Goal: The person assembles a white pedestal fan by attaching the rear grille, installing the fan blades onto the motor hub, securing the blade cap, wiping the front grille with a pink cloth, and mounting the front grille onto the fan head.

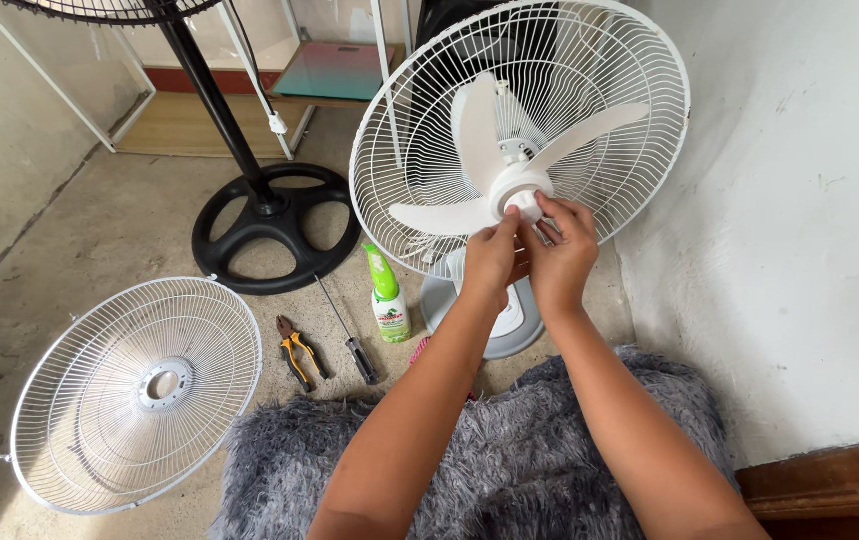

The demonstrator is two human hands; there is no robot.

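Note:
A white table fan stands in front of me with its rear grille (630,90) on and its front open. Its three white blades (480,130) meet at a round hub cap (522,190). My left hand (493,258) and my right hand (562,250) both pinch at the small knob on the front of that hub, fingers closed around it. The fan's round grey-white base (510,330) sits on the floor below my wrists.
The detached front grille (130,390) lies flat at the left. Orange-handled pliers (298,352), a screwdriver (350,335) and a green spray bottle (387,295) lie beside it. A black fan stand (270,220) rises behind. A grey shaggy rug (510,470) is under my arms; a white wall (800,220) stands at the right.

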